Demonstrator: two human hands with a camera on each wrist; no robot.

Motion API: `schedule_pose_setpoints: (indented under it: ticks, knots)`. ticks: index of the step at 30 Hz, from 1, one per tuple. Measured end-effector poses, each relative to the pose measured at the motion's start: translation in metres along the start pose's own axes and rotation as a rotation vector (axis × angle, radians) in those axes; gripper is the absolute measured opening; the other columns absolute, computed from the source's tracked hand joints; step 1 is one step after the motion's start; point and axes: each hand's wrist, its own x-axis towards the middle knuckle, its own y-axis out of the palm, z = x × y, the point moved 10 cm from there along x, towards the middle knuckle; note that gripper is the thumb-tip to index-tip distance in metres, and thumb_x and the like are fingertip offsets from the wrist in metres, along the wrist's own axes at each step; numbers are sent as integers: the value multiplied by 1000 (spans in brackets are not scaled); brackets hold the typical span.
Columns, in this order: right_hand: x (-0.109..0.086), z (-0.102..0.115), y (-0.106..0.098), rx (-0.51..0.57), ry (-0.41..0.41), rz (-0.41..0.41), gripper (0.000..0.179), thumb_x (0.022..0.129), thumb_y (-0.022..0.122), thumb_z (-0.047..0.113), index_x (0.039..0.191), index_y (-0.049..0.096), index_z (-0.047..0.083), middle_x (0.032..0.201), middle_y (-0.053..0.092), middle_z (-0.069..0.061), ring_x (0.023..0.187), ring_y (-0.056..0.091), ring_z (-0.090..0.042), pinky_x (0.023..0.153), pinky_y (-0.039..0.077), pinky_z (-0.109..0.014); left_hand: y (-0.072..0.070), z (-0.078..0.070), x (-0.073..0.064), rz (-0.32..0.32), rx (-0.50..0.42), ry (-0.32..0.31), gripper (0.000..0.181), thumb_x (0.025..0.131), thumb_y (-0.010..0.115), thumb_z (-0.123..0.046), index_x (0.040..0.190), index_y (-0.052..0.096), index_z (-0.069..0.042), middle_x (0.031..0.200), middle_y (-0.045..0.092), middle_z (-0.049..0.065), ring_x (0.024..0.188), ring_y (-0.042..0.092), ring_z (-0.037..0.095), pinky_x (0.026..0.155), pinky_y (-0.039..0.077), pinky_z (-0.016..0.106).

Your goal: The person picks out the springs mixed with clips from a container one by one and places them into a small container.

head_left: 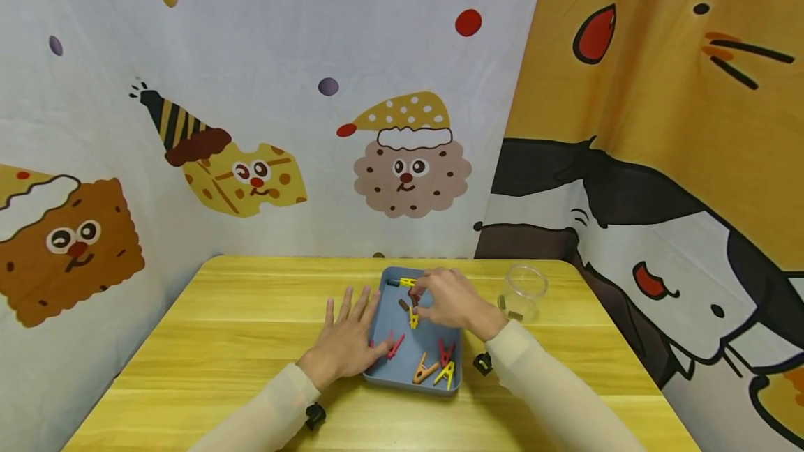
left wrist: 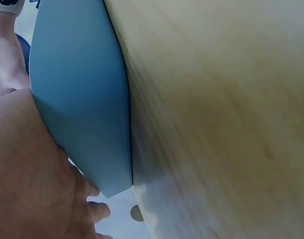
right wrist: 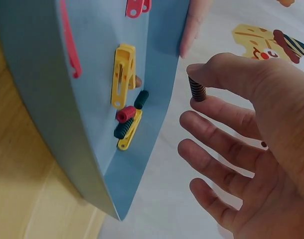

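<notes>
My right hand [head_left: 449,298] is over the far right of a blue-grey tray [head_left: 417,340]. Between thumb and index fingertip it pinches a small dark ribbed cylinder [right wrist: 197,90]; its other fingers are spread. My left hand [head_left: 345,340] lies along the tray's left rim with fingers straight and thumb over the edge. Under the right hand in the tray are a yellow clothespin [right wrist: 123,77], a red ribbed cylinder [right wrist: 125,114] and dark green ribbed cylinders [right wrist: 141,99]. Nearer the front lie a pink clothespin [head_left: 396,346], a red one, an orange clothespin [head_left: 424,371] and another yellow one.
A clear round container [head_left: 526,283] with a few dark olive pieces [head_left: 515,315] stands right of the tray. Both sit on a wooden table [head_left: 251,340]. A cloth with cartoon prints [head_left: 402,33] hangs behind it.
</notes>
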Motion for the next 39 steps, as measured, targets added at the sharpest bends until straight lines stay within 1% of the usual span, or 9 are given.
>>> schedule_pose_setpoints:
  ticks: [4, 10, 14, 19, 27, 32, 35, 37, 39]
  knots:
    - [-3, -5, -2, 3, 5, -3, 28, 97, 96, 28, 122, 91, 16, 131, 87, -5, 130, 78, -36, 116, 59, -67, -2, -1, 0, -6, 9, 15, 102, 113, 63, -70, 188, 24, -14, 196, 22, 15, 184, 10, 50, 141, 11, 84]
    - [-7, -12, -9, -23, 1, -22, 29, 96, 97, 27, 122, 90, 15, 123, 87, -1, 124, 80, -34, 114, 61, -64, 0, 0, 2, 6, 3, 29, 102, 113, 60, -71, 189, 22, -14, 197, 20, 14, 184, 6, 48, 142, 10, 83]
    - [-11, -16, -14, -26, 11, -31, 28, 96, 97, 27, 121, 91, 17, 121, 87, 0, 121, 80, -33, 112, 61, -65, 1, 1, 3, 6, 5, 38, 104, 113, 60, -73, 189, 20, -14, 197, 20, 12, 184, 8, 48, 143, 10, 82]
    - [-15, -23, -18, -36, 29, -36, 29, 96, 97, 28, 122, 92, 18, 118, 86, 1, 117, 80, -31, 108, 64, -62, 0, 0, 2, 7, 1, 46, 105, 112, 60, -75, 189, 21, -14, 197, 20, 12, 185, 9, 48, 143, 11, 82]
    - [-21, -33, -23, -27, 69, -50, 26, 97, 96, 30, 119, 92, 18, 119, 86, 0, 116, 80, -29, 104, 66, -56, -2, 0, 0, 17, -26, 38, 106, 111, 63, -73, 188, 22, -14, 197, 20, 11, 185, 8, 47, 143, 10, 82]
    - [-24, -36, -31, -27, 56, -75, 21, 96, 97, 29, 114, 92, 19, 115, 85, 0, 110, 81, -27, 99, 66, -53, -3, 0, -2, 21, -39, 36, 106, 111, 61, -76, 189, 22, -16, 198, 18, 10, 185, 6, 46, 143, 9, 82]
    - [-27, -39, -34, -34, 53, -81, 19, 96, 97, 29, 112, 91, 20, 114, 84, 1, 108, 80, -26, 96, 67, -51, -4, -1, -3, 13, -41, 38, 106, 111, 61, -76, 189, 22, -15, 198, 18, 11, 185, 6, 46, 143, 9, 82]
    - [-28, -41, -37, -42, 55, -84, 18, 96, 97, 29, 111, 91, 20, 114, 84, 1, 108, 80, -27, 95, 67, -51, -4, -1, -3, 8, -39, 37, 107, 110, 62, -76, 189, 22, -15, 197, 18, 12, 185, 7, 46, 143, 10, 82]
    - [-30, -44, -40, -51, 62, -91, 20, 96, 97, 30, 112, 91, 20, 115, 85, 1, 111, 80, -29, 97, 66, -53, -4, -1, -3, 4, -36, 36, 109, 109, 62, -77, 189, 22, -14, 197, 19, 13, 185, 7, 47, 143, 10, 82]
